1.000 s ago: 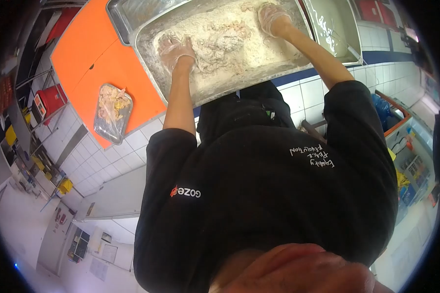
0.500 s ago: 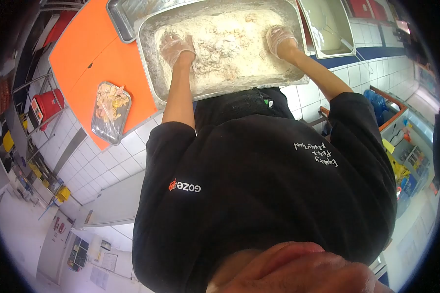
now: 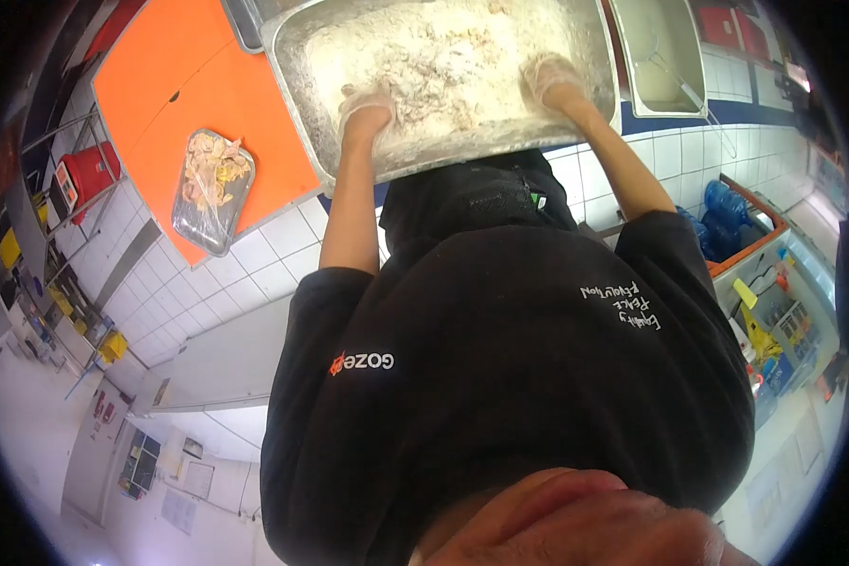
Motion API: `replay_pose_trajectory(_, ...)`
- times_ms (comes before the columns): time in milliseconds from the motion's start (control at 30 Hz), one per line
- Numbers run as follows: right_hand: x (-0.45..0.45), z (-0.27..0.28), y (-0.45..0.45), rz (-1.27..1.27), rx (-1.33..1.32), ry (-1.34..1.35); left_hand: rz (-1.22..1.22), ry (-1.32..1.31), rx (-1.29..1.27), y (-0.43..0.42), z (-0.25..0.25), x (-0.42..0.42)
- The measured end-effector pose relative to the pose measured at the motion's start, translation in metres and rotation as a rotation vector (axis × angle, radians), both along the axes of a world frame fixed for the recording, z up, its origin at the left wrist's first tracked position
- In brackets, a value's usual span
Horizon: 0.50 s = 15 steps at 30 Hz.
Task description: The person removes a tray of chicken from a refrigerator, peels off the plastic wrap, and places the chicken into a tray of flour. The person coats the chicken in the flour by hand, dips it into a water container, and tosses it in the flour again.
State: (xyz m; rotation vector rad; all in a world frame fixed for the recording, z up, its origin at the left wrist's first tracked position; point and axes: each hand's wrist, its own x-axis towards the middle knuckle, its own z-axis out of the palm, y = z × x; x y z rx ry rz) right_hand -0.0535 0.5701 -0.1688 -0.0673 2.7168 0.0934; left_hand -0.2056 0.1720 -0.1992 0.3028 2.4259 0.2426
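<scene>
A large metal tub (image 3: 349, 30) holds pale flour (image 3: 491, 47) with coated lumps (image 3: 434, 80) in the middle. Inside its left part is my left hand (image 3: 366, 111), in a clear plastic glove, touching the flour close to the near wall. My right hand (image 3: 552, 83), gloved the same way, is down in the flour at the right. Flour and bunched plastic hide most fingers of both hands, so whether either grips a piece is unclear.
On the orange tabletop (image 3: 179, 57) at left lies a metal tray (image 3: 201, 224) with pale and yellow pieces under plastic. A second metal container (image 3: 665, 90) with liquid and a wire whisk (image 3: 679, 80) stands right of the tub. Blue bottles (image 3: 724, 226) sit lower right.
My right hand has come from the tub's far side toward the near side. My left hand has shifted inward from the left wall, toward the coated lumps. The camera view has shifted slightly.
</scene>
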Motion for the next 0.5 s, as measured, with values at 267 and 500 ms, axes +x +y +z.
replay_pose_trajectory(267, -0.030, 0.085, -0.044, 0.113, -0.117, -0.202, -0.092, -0.208, 0.122, 0.008, 0.149, 0.040)
replay_pose_trajectory(500, -0.046, 0.047, -0.136, -0.080, -0.792, -0.265, -0.488, -0.282, 0.141, 0.048, 0.114, 0.048)
